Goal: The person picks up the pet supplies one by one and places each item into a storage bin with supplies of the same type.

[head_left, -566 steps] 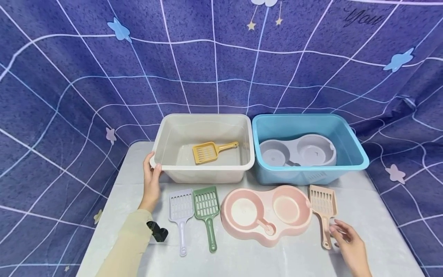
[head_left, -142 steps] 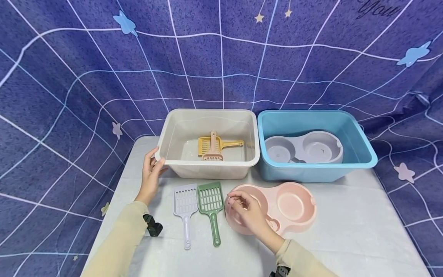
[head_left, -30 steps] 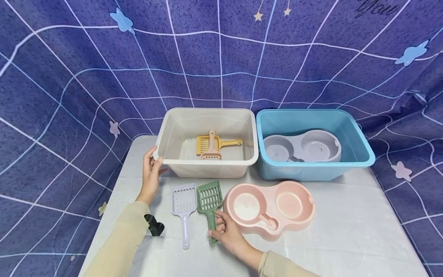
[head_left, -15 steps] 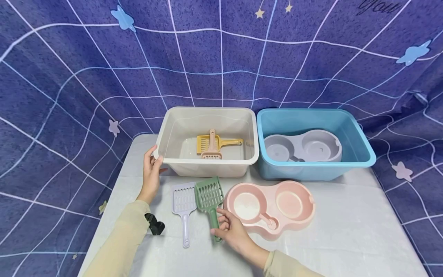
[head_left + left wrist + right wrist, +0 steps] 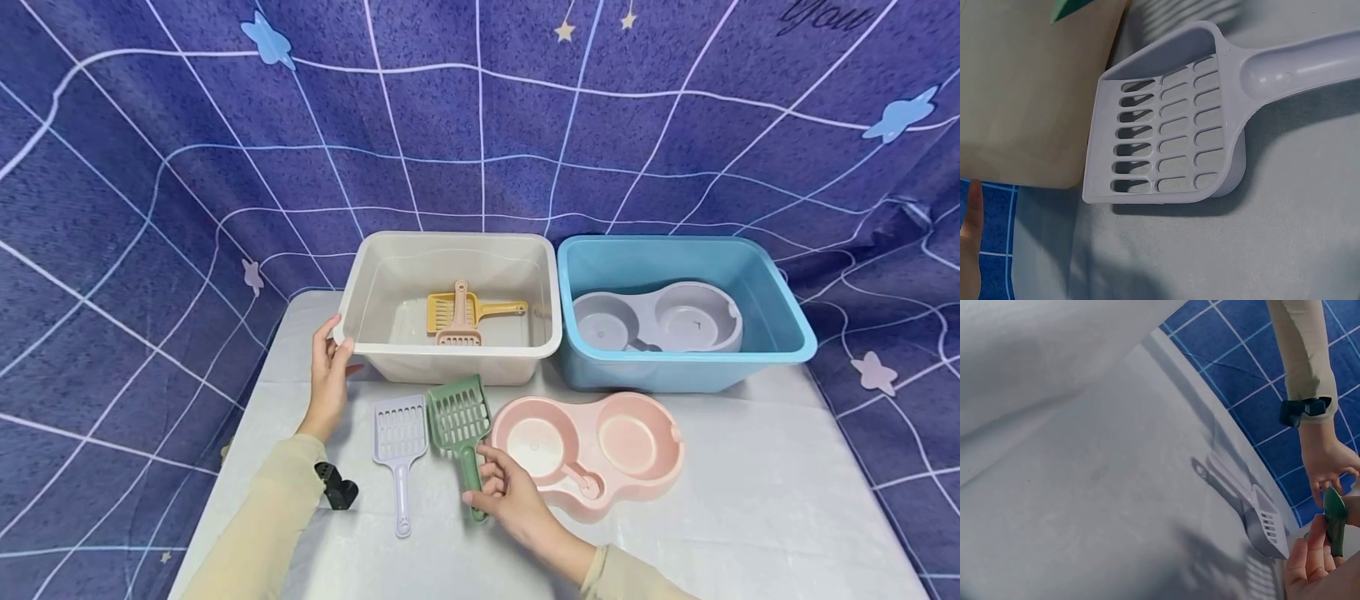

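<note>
My right hand (image 5: 513,498) holds a green litter scoop (image 5: 460,414) by its handle, thumb on one side and fingers on the other. The slotted end tilts up toward the beige litter box (image 5: 450,367). In the right wrist view only a narrow edge of the green scoop (image 5: 1335,512) shows between the fingers. My left hand (image 5: 327,385) grips the beige box at its front left corner, thumb at the rim. A lavender litter scoop (image 5: 401,429) lies on the table between the hands. Inside the beige box, a peach scoop (image 5: 460,308) lies across a yellow scoop (image 5: 501,308).
A blue box (image 5: 686,367) stands right beside the beige one and holds a grey double pet bowl (image 5: 643,312). A pink double pet bowl (image 5: 588,417) sits on the white-covered table (image 5: 757,500), just right of the green scoop. A blue curtain (image 5: 420,108) hangs behind.
Earlier the peach scoop moved from the table's right side into the beige box. Since then my right hand has taken the green scoop's handle and shifted it slightly up and right. My left hand stays put.
</note>
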### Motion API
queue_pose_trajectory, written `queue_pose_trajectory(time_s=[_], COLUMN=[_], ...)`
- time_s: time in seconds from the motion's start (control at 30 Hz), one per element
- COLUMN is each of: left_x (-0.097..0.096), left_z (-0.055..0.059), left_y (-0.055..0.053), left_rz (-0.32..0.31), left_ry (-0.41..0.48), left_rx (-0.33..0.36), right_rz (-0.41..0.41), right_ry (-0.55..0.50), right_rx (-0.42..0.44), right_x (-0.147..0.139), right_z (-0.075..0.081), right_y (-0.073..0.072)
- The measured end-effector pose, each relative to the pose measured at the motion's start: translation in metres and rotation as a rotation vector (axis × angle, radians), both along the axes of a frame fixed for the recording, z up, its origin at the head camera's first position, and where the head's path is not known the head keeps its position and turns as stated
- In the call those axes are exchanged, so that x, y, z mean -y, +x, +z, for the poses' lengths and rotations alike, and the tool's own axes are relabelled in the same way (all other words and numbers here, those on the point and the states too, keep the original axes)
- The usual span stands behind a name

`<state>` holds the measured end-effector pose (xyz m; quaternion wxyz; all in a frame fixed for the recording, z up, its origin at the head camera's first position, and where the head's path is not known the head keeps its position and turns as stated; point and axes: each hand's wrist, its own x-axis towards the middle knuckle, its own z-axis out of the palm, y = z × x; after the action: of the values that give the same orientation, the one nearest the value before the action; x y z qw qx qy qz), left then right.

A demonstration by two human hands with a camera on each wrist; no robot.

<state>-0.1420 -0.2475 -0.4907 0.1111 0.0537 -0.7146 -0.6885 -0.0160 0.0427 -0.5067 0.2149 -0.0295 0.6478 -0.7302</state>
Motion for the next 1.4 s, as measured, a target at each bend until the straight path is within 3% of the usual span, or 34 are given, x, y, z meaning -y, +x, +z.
queue_pose_trajectory(time_s=[0.17,0.27,0.57,0.8,1.23,1.4], left_x=[-0.001,0.002,0.002,0.002,0.0,0.001], left_z=[0.003,-0.007,-0.007,-0.008,0.004,-0.002], left_y=[0.001,-0.003,-0.004,-0.003,0.001,-0.001], left_rz=[0.002,0.02,0.002,0.003,0.0,0.008], left_ry=[0.013,0.005,0.002,0.003,0.018,0.019], left_rx=[0.012,0.0,-0.001,0.007,0.032,0.022], right_rz=[0.014,0.027,0.079,0.077,0.074,0.075], right_ry=[-0.006,-0.013,-0.009,0.013,-0.014,-0.033], right_rx=[-0.014,-0.025,-0.124,-0.054,-0.075,-0.063], right_x=[-0.002,-0.003,-0.007,-0.002,0.001,0.003], right_z=[0.004,0.007,0.017,0.025,0.039,0.045], right_y=[-0.001,-0.002,0.002,0.004,-0.001,-0.001])
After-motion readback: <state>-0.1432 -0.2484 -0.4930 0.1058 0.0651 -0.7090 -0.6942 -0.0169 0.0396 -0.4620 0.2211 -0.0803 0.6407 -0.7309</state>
